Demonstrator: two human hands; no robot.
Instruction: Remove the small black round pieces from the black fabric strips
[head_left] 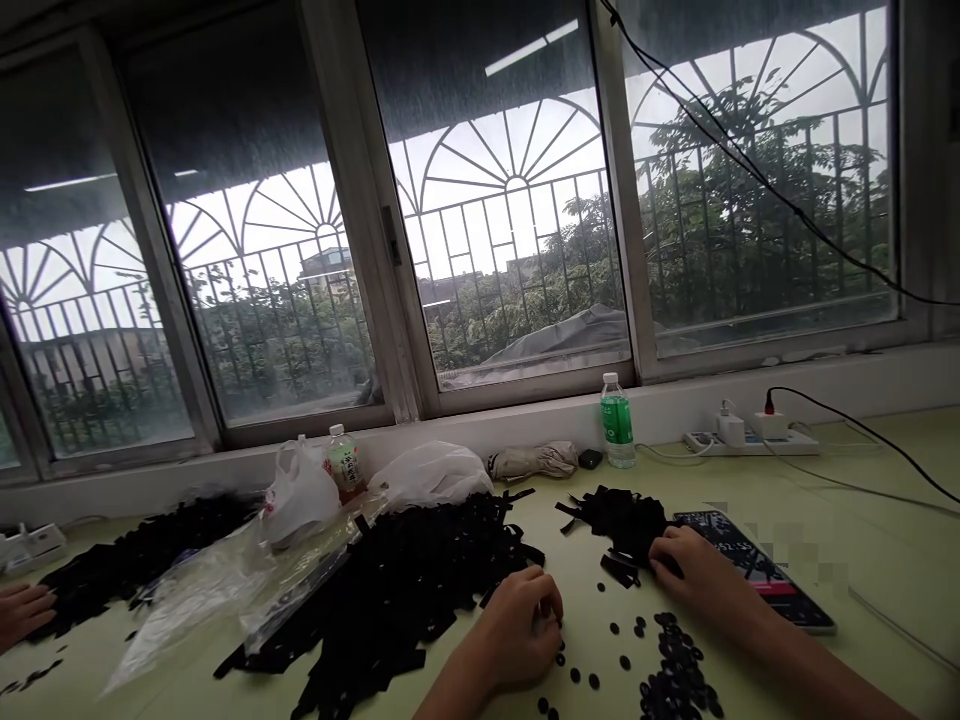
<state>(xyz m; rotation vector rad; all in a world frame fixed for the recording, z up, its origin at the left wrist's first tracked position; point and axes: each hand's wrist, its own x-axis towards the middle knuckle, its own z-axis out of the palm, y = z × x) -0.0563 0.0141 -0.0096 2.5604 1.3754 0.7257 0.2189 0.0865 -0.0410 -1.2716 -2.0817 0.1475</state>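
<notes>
The left grip [519,628] sits low over the pale green bench [885,570], its fingers curled down beside a scatter of small black discs [592,650]. The curl hides the fingertips, so I cannot tell whether it has hold of a disc. A close-packed cluster of discs [679,680] lies toward the near edge of the bench, further right.

The right grip [679,570] is partly closed, its fingers resting on a heap of black cut strips [622,520]; whether it pinches any strip is hidden. A much larger mass of black strips [390,590] spreads from the middle of the bench to the near edge, with a clear plastic bag [195,600] lying to its left. The discs seem spread out, probably so each can be reached singly, and the strips and discs appear to lie within easy reach of both grips.

A smartphone [754,570] lies flat just right of the right grip, face up, perhaps for reading without lifting it. Along the far edge, apparently kept back from the work, stand white plastic bags [300,495], a green-labelled water bottle [617,425] and a power strip [750,442]. Another person's hand [24,612] rests at the left edge of the view.
</notes>
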